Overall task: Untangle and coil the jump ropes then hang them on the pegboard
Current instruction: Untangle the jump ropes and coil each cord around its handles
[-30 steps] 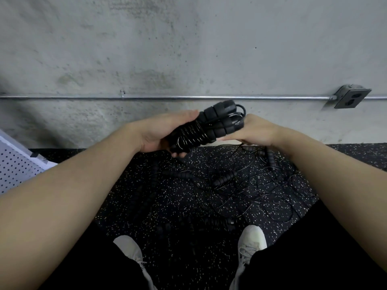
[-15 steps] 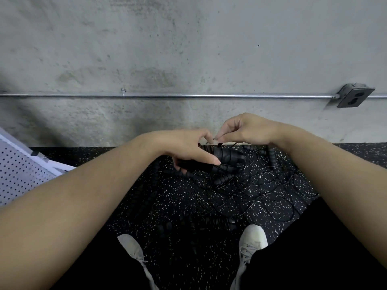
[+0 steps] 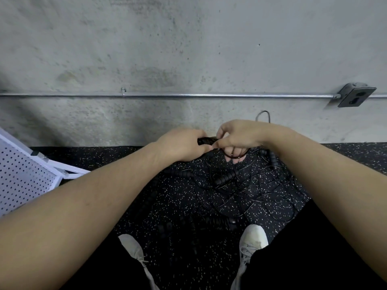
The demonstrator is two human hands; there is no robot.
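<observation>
Gripping the coiled rope bundle (image 3: pixel 206 140) just above the floor tangle (image 3: pixel 240 185), left hand (image 3: pixel 180 144) clasps its stiff handles while right hand (image 3: pixel 240 136) pinches limp, springy cord.

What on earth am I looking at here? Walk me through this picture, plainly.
There is no machine here. A person wears a camera on the head; it looks forward and down, so you see their own arms, legs and white shoes.

The left hand grips a black bundle of rope handles. The right hand pinches thin cord at that bundle, with a loop of cord hanging round its fingers.

Below, on the speckled black floor, lies a tangle of more jump ropes. A white pegboard leans at the left. Behind are a concrete wall and a metal pipe.
</observation>
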